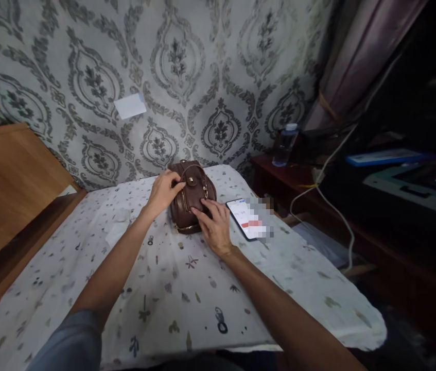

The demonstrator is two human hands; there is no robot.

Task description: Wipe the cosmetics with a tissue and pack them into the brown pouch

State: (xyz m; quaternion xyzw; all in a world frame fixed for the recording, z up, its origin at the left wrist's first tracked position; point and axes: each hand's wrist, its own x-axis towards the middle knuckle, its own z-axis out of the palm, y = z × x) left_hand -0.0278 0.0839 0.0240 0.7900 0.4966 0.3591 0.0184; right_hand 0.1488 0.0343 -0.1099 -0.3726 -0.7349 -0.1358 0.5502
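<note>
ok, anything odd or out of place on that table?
Nothing much. Both hands, left and right, rest on the brown bag, which sits upright. The phone lies flat beside it, screen lit. The cloth has mild creases, no spills.

phone (245, 218), water bottle (284, 145), wall note (130, 106)

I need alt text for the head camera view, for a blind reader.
Both hands rest on a small brown handbag on a patterned tablecloth: left hand on top, right hand on its front. A phone lies just right.
</note>
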